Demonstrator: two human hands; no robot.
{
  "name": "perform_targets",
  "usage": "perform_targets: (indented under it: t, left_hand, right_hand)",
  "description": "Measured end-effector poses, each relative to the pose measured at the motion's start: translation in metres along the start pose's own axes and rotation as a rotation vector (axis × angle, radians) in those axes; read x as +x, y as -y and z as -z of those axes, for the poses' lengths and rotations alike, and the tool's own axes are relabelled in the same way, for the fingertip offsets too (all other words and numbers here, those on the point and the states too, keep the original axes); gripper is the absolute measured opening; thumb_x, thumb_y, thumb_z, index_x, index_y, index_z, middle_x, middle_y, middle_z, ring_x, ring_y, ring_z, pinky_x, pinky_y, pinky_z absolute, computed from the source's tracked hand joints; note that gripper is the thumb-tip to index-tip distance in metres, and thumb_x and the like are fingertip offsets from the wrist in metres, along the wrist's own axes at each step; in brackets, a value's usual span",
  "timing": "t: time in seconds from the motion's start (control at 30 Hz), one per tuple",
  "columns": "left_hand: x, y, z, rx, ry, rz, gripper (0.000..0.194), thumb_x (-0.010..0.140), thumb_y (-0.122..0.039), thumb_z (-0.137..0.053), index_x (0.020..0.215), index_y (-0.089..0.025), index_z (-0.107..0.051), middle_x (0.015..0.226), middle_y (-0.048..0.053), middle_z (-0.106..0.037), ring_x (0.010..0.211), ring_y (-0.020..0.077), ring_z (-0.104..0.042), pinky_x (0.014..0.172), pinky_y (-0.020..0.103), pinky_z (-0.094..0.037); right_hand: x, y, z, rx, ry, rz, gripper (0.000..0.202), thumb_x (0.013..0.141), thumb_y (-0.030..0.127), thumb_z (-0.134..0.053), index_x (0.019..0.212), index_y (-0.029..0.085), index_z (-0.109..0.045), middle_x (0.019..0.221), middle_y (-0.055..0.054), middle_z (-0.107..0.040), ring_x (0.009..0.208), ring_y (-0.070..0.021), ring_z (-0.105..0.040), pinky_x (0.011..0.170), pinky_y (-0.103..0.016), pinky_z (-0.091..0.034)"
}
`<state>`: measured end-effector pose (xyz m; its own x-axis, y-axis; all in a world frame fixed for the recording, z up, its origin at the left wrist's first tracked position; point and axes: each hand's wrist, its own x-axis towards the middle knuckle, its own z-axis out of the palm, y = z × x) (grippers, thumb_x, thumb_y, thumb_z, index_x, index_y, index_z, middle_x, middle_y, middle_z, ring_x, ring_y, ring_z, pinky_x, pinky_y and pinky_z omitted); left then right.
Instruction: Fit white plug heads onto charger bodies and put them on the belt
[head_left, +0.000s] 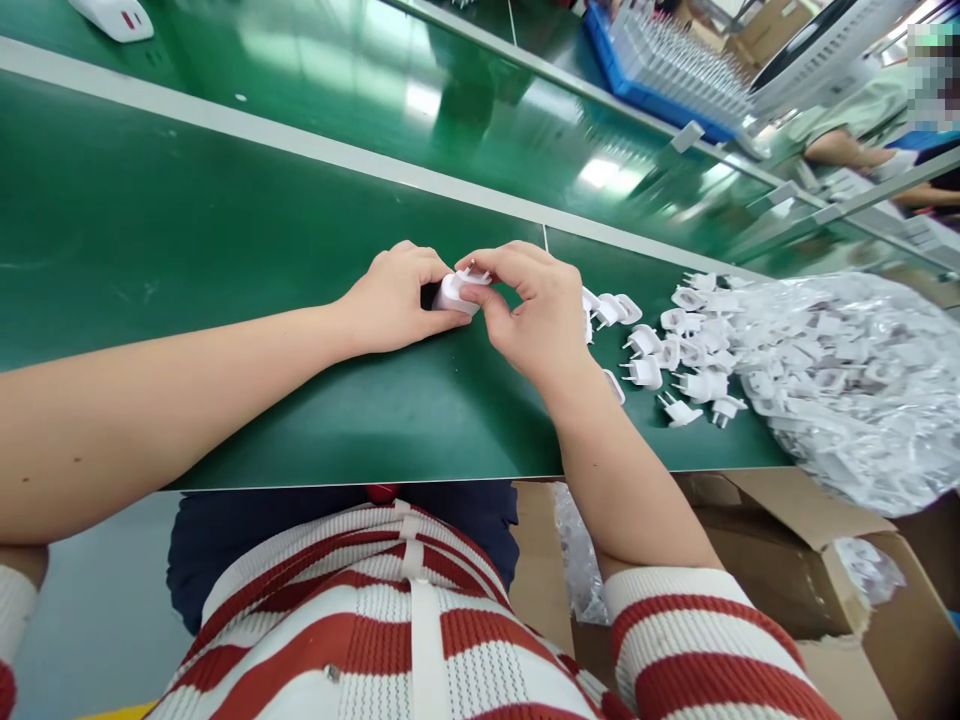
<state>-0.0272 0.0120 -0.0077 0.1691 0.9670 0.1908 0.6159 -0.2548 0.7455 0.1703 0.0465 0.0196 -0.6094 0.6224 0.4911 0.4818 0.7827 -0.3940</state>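
Note:
My left hand (pixel 405 300) is closed round a small white charger (pixel 450 295) just above the green worktop. Pinched between thumb and fingers of my right hand (pixel 532 305) is a white two-pin plug head (pixel 474 277), its metal pins pointing up and away. The plug head touches the end of the charger; whether it is fully seated I cannot tell. To the right of my right hand lie several loose white plug heads (pixel 701 345), in mixed orientations.
A clear plastic bag (pixel 862 380) full of plug heads rests at the worktop's right edge. Below it stand open cardboard boxes (pixel 795 510). Another white charger (pixel 116 15) lies at the far left. Beyond the rail, a blue tray (pixel 645 95) holds rows of white parts; a person sits far right.

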Motion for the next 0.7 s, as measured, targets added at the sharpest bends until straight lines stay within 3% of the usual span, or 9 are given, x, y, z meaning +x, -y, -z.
perform_targets:
  t: [0.17,0.33,0.43,0.53,0.6,0.7]
  left_hand:
    - [0.0,-0.001,0.0,-0.007,-0.002,-0.006,0.031,0.08,-0.046,-0.079,0.092,-0.019,-0.073,0.094,0.004,-0.069,0.111,0.0334,-0.061,0.107,0.051,-0.045]
    - [0.0,0.001,-0.001,0.035,-0.02,-0.034,0.033,0.08,-0.049,-0.077,0.093,-0.019,-0.074,0.095,0.006,-0.073,0.105,0.031,-0.063,0.105,0.049,-0.046]
    - [0.0,0.003,0.001,0.005,-0.012,-0.05,0.034,0.081,-0.052,-0.075,0.093,-0.02,-0.074,0.097,0.006,-0.076,0.107,0.0311,-0.063,0.105,0.048,-0.047]
    - [-0.002,0.002,0.005,-0.152,-0.006,0.018,0.04,0.081,-0.055,-0.077,0.1,-0.02,-0.076,0.101,0.007,-0.077,0.102,0.0296,-0.067,0.097,0.044,-0.051]
    - [-0.005,-0.004,0.009,-0.356,0.012,0.102,0.051,0.081,-0.059,-0.079,0.112,-0.019,-0.074,0.107,0.008,-0.078,0.1,0.0282,-0.07,0.093,0.042,-0.054]
    - [-0.009,-0.017,0.015,-0.665,0.075,0.175,0.06,0.08,-0.062,-0.083,0.119,-0.018,-0.073,0.113,0.01,-0.079,0.104,0.0272,-0.072,0.095,0.04,-0.056]
  right_hand:
    - [0.002,0.004,0.002,-0.059,0.005,-0.011,0.022,0.094,0.016,-0.061,0.103,0.026,-0.078,0.098,-0.004,-0.078,0.092,-0.0246,-0.072,0.089,-0.041,-0.059]
    - [0.0,0.007,-0.001,-0.019,-0.026,-0.02,0.022,0.095,0.017,-0.06,0.103,0.027,-0.078,0.099,-0.001,-0.079,0.092,-0.0231,-0.072,0.115,-0.049,-0.051]
    - [-0.006,0.005,-0.006,0.11,-0.047,-0.092,0.028,0.098,0.023,-0.061,0.122,0.028,-0.075,0.107,-0.002,-0.08,0.102,-0.0229,-0.072,0.123,-0.051,-0.044]
    - [-0.012,-0.002,-0.008,0.357,-0.037,-0.227,0.065,0.093,0.039,-0.076,0.153,0.029,-0.054,0.136,-0.008,-0.072,0.12,-0.025,-0.069,0.116,-0.049,-0.051]
    - [-0.013,-0.006,-0.005,0.465,-0.035,-0.252,0.085,0.084,0.049,-0.086,0.157,0.03,-0.048,0.152,-0.012,-0.061,0.127,-0.0264,-0.065,0.113,-0.048,-0.053]
    - [-0.012,-0.005,0.002,0.529,-0.041,-0.149,0.079,0.083,0.049,-0.088,0.152,0.032,-0.054,0.149,-0.009,-0.063,0.127,-0.0243,-0.065,0.113,-0.045,-0.054]
